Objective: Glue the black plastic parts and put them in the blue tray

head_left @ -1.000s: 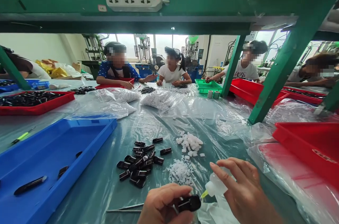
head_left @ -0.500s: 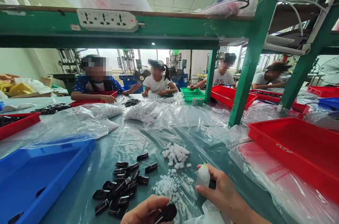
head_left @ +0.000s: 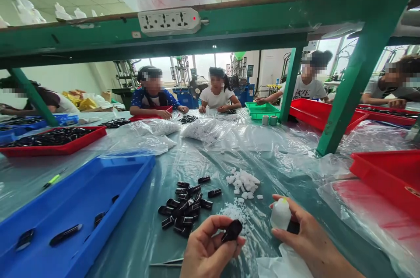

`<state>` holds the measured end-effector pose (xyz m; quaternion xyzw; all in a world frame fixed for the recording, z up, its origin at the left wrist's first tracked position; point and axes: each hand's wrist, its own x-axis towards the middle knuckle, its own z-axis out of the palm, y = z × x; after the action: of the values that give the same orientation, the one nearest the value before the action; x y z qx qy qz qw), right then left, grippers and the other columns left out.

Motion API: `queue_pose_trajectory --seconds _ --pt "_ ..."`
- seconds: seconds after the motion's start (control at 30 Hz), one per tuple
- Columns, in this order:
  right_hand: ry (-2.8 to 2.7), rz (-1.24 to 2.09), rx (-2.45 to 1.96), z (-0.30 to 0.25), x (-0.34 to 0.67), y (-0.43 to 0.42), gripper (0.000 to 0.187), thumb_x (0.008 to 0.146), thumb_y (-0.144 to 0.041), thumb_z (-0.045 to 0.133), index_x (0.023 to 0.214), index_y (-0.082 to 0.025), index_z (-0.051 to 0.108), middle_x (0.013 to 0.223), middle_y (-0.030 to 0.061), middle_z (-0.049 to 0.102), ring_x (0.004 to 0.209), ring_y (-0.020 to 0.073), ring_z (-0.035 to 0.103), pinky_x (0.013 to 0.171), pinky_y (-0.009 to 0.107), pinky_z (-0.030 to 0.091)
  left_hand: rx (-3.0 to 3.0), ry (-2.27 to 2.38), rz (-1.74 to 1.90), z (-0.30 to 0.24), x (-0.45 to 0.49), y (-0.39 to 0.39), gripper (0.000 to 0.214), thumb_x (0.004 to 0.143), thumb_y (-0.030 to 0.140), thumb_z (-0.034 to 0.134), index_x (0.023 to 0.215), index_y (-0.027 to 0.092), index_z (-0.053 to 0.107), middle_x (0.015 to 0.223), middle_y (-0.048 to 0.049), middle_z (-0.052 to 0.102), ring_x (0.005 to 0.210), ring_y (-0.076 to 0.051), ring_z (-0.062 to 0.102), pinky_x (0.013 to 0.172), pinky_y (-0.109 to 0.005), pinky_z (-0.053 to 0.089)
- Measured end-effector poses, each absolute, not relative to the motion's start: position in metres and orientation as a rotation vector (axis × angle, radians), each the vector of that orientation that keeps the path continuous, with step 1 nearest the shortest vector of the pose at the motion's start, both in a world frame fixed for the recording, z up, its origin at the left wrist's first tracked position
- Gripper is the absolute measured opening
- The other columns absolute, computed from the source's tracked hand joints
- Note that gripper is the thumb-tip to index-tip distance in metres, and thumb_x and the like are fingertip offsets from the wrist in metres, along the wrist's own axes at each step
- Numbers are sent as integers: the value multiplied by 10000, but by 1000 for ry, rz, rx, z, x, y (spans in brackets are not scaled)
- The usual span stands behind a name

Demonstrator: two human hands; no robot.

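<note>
My left hand (head_left: 206, 249) pinches a small black plastic part (head_left: 231, 230) between thumb and fingers, low in the middle of the view. My right hand (head_left: 306, 238) is wrapped round a small white squeeze bottle (head_left: 280, 214), held upright just right of the part. Beyond my hands lie a pile of black parts (head_left: 185, 208), a heap of white blocks (head_left: 242, 181) and a spread of tiny white bits (head_left: 232, 212) on the plastic-covered table (head_left: 269, 155). Metal tweezers (head_left: 166, 263) lie by my left wrist.
A blue tray (head_left: 78, 208) with a few black parts sits at left, red trays (head_left: 387, 173) at right. A green frame post (head_left: 348, 81) stands on the table under an overhead shelf with a power strip (head_left: 169, 21). Several people sit opposite with trays and bags.
The bottle went from tipped with its nozzle at the black part to upright and apart from it. My left hand lifted and turned the part. The view swung left and back.
</note>
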<state>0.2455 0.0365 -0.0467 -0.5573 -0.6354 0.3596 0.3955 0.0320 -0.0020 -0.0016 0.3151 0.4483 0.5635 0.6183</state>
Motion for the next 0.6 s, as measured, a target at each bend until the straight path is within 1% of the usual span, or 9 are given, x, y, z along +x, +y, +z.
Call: queue_pose_trajectory --seconds 0.1,0.2,0.3,0.37,0.43,0.47,0.53,0.6 --pt "-1627 887 -1448 -53 249 37 606 679 -342 629 1232 -157 464 1068 80 668 916 246 638 788 334 499 711 1016 1317 -3 33 -3 385 458 267 876 738 139 646 619 -53 716 611 -168 687 584 -211 518" --pt "-1670 779 -1489 -62 256 41 652 680 -348 624 1281 -182 434 1110 81 655 980 250 625 813 342 502 700 996 1321 -3 32 -4 399 452 257 878 747 136 637 608 -56 714 608 -167 686 595 -221 521" --pt "-1721 613 -1510 -61 264 41 736 707 -382 630 1364 -225 339 1157 87 632 1069 260 590 792 341 526 687 997 1303 -3 31 -3 401 468 271 872 761 138 633 622 -62 711 628 -176 686 599 -233 523" --pt "-1769 476 -1496 -52 267 34 770 740 -423 627 1399 -241 272 1206 108 590 1054 260 599 716 317 555 675 1012 1302 -4 30 -3 398 476 276 868 770 142 636 662 -54 706 645 -185 687 599 -243 528" --pt "-1767 223 -1441 -39 264 23 719 766 -426 616 1381 -241 292 1237 130 534 1004 255 612 657 300 566 678 1029 1322 -5 30 -2 401 476 272 866 785 145 643 712 -39 691 655 -193 690 593 -248 532" --pt "-1741 76 -1390 -33 261 17 645 776 -414 611 1337 -230 352 1203 135 529 962 251 618 631 295 564 684 1036 1334 -6 30 -2 408 475 268 866 797 146 647 737 -34 683 658 -197 692 592 -251 534" --pt "-1706 -157 -1216 -22 252 7 432 811 -335 584 1207 -213 461 1097 119 546 897 226 613 669 290 551 687 1046 1338 -8 30 -2 419 479 260 863 821 147 650 773 -32 673 665 -203 696 603 -261 543" --pt "-1903 -152 -1002 -18 241 1 234 835 -196 557 1064 -224 517 939 66 583 812 172 610 680 235 527 687 1046 1322 -9 31 -2 419 487 248 860 831 145 646 776 -33 671 665 -207 699 609 -267 548"
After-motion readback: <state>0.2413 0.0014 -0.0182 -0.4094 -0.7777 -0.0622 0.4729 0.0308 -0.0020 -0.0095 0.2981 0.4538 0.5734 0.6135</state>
